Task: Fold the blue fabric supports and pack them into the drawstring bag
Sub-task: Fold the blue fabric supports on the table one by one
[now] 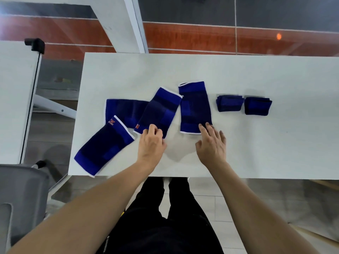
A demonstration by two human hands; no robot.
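On the white worktop [238, 153] four blue supports lie flat and two folded ones [230, 103] sit at right. The left hand [151, 142] seems to pinch the middle support [159, 111]; the right hand [212, 142], grip spread wide, rests fingertips on the upright support [194, 107].

Two bare forearms, no sleeves, watch or rings on either. Left hand [151, 143] and right hand [212, 143] both ungloved. Black trousers [165, 226] on both legs below the near table edge, with a small yellow patch (unclear what) at the left hip.
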